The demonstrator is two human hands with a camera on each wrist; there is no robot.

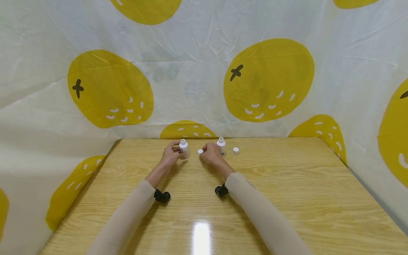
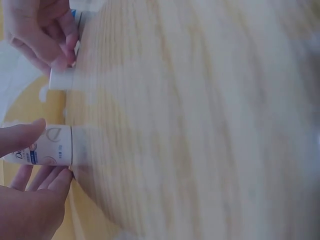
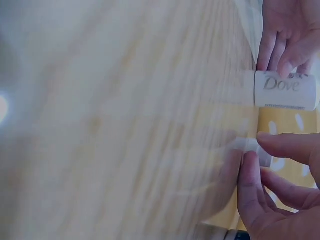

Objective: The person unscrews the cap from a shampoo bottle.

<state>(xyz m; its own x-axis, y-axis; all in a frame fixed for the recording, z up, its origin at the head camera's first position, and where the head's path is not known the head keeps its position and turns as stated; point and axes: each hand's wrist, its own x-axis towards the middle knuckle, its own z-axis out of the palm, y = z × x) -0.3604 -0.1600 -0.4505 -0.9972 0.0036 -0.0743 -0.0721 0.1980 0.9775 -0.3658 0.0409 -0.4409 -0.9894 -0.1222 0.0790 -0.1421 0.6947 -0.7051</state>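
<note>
A small white Dove bottle [image 1: 183, 148] stands upright on the wooden table, its threaded neck uncapped. My left hand [image 1: 171, 154] holds it from the left, with the thumb on one side and the fingers on the other in the left wrist view. Just to its right, my right hand [image 1: 211, 154] pinches a small white cap [image 1: 200, 151] between thumb and fingertips. The cap [image 3: 266, 158] is at the tabletop, partly hidden by those fingers. A gap separates cap and bottle. Dove lettering shows on the bottle [image 3: 285, 91] in the right wrist view.
Close behind my right hand stands a second uncapped white bottle [image 1: 221, 146]. Another white cap [image 1: 236, 151] lies to the right of it on the table [image 1: 287, 191]. A hanging cloth [image 1: 191, 88] with yellow fruit print borders the table's back and sides.
</note>
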